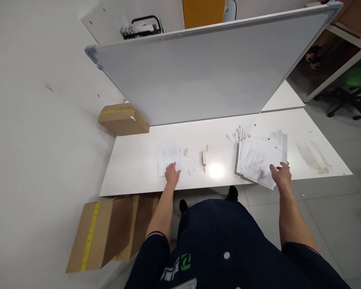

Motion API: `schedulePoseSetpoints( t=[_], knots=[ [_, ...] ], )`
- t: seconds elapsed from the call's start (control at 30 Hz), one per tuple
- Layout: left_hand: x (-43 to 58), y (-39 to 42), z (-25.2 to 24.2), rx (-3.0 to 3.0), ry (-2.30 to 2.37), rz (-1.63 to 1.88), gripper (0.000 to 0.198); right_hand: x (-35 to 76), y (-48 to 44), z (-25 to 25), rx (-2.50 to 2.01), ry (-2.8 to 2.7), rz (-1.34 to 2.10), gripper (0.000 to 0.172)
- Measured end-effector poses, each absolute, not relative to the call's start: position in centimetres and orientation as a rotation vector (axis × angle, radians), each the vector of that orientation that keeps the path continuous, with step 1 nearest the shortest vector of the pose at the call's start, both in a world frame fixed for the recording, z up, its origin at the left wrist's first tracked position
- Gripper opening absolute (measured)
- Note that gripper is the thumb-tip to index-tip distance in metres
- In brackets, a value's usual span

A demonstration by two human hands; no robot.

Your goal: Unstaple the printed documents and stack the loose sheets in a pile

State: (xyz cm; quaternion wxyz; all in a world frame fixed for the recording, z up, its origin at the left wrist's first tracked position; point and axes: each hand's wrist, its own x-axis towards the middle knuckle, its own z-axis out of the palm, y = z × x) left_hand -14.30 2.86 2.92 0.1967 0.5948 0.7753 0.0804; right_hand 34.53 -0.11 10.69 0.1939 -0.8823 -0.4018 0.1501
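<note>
My left hand (pixel 172 175) rests flat on a printed sheet of paper (pixel 168 158) on the left half of the white table, fingers stretched out. At the right, a messy pile of printed papers (pixel 258 158) lies fanned out, its lower corner jutting past the table's front edge. My right hand (pixel 281 174) is at the right edge of that pile, thumb and fingers apart. Whether its fingertips touch the top sheet is hard to tell. Between the two lies a small cream-coloured oblong object (pixel 203 158), whose kind I cannot make out.
A large whiteboard (pixel 198 76) stands along the back of the white table (pixel 132 160). One cardboard box (pixel 123 119) sits at the table's back left corner, and open cardboard boxes (pixel 100 233) stand on the floor at left. A wheeled green chair (pixel 359 78) is at far right.
</note>
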Motion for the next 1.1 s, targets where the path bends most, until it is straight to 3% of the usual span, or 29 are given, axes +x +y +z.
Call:
schedulePoseSetpoints(
  t=[0.13, 0.37, 0.77, 0.97, 1.1],
  knots=[
    [-14.4, 3.4, 3.1, 1.569, 2.197, 0.272, 0.053, 30.6, -0.7, 10.4, -2.395, -1.137, 0.561, 0.059],
    [-14.4, 3.1, 3.9, 1.544, 2.155, 0.452, 0.028, 25.5, -1.0, 9.4, -2.204, -1.365, 0.748, 0.052],
    [-11.9, 1.4, 8.3, 1.152, 2.059, 1.003, 0.025, 15.5, 0.2, 11.0, -1.775, -1.391, 1.431, 0.036],
    [-7.2, -2.1, 9.8, 1.097, 1.727, 1.078, 0.020, 9.1, 1.3, 10.6, -1.503, -1.217, 1.879, 0.053],
    [-4.8, -3.2, 9.5, 0.948, 1.426, 1.003, 0.021, 6.9, 0.7, 9.7, -1.394, -1.165, 1.965, 0.054]
  ],
)
